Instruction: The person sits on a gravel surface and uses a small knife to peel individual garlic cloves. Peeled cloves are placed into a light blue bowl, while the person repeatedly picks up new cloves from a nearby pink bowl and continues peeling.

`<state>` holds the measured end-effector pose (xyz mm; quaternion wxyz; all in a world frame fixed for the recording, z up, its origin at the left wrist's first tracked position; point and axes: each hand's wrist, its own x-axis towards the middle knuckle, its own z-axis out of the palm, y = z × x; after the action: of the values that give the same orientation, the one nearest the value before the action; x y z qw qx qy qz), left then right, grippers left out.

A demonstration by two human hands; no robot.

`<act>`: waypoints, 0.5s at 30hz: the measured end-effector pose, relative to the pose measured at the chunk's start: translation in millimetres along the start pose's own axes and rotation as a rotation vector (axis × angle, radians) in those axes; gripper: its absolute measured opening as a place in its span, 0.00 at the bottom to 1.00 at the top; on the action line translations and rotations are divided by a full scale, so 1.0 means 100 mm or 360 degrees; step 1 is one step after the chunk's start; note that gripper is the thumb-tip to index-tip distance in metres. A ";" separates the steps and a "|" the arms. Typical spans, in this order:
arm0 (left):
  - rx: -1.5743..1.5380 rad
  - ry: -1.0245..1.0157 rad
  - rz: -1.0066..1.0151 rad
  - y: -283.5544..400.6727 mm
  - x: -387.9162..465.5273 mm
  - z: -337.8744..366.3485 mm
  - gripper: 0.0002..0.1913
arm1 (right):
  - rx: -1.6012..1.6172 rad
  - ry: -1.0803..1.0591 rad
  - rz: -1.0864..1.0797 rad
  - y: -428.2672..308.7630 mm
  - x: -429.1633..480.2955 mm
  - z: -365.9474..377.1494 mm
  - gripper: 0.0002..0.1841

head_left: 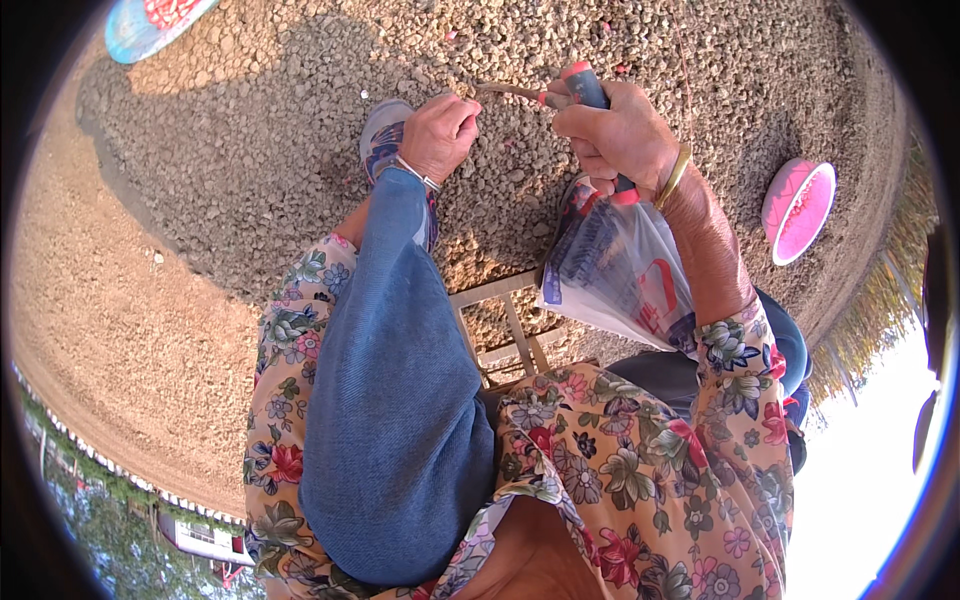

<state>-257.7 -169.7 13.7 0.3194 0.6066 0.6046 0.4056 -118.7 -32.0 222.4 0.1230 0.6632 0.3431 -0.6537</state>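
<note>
My right hand [619, 131] grips the dark grey and red handle [589, 86] of a small hand tool. Its thin, curved metal end [506, 89] points left, low over the crumbly soil [315, 142]. Just beyond that tip is my left hand [442, 133], its fingers curled down at the ground beside my left shoe [382, 139]. Whether those fingers pinch anything is hidden. Below my right wrist, a white plastic bag with printing [615, 270] covers most of my right leg and part of that shoe.
A pink basin [780, 199] holding small pink pieces stands at the right. At the upper left is a blue basin [131, 34] with pink and white pieces. A slatted frame [514, 322] lies under me. A thin reddish string [684, 64] crosses the soil, where scattered pink pieces lie.
</note>
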 end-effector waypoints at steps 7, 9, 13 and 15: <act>0.0317 -0.0022 0.0304 -0.14 0.05 0.25 0.09 | 0.0006 -0.0114 -0.0019 -0.08 0.13 -0.07 0.18; 0.0373 -0.0025 0.0352 -0.17 0.06 0.31 0.08 | 0.0042 -0.0127 -0.0052 -0.07 0.16 -0.10 0.06; 0.0533 -0.0059 0.0378 -0.26 0.08 0.40 0.05 | -0.0018 -0.0104 -0.0003 -0.04 0.21 -0.11 0.08; 0.0675 -0.0134 0.0314 -0.29 0.09 0.43 0.04 | -0.0025 -0.0123 -0.0053 -0.02 0.22 -0.10 0.08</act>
<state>-234.2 -154.1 -31.1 0.1686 0.7326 0.6002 0.2732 -114.0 -17.2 203.0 0.1305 0.6306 0.3542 -0.6781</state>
